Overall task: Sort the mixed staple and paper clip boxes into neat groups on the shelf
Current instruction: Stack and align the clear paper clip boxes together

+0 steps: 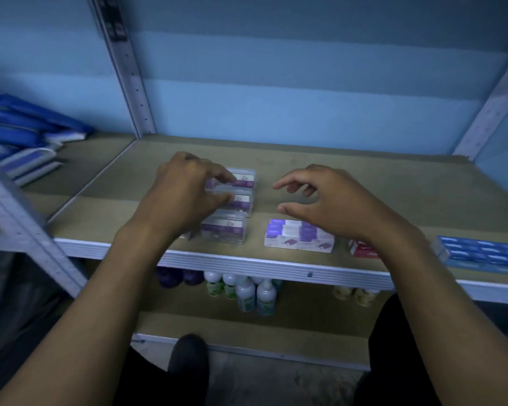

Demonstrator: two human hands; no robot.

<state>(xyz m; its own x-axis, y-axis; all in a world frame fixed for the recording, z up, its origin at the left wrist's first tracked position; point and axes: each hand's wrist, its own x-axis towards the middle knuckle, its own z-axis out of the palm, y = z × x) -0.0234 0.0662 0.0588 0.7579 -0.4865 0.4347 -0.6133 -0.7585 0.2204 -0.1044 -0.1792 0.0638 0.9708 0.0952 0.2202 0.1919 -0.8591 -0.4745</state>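
Note:
Clear plastic boxes with purple labels [237, 200] stand in a front-to-back row on the tan shelf board [364, 183]. My left hand [185, 189] rests on the two rear boxes, with a finger and thumb touching their tops. The nearest clear box [226, 230] sits by the shelf's front edge. My right hand [323, 197] hovers with curled, spread fingers and holds nothing, above and behind two white and purple boxes [298, 237]. A red box [362, 249] peeks out under my right wrist. A flat blue pack of small boxes [478, 253] lies at the far right.
Blue folders [27, 133] are piled on the neighbouring shelf at the left. Metal uprights [129, 68] frame the bay. Bottles [247, 291] stand on the lower shelf. My dark shoe [188, 356] is on the floor below.

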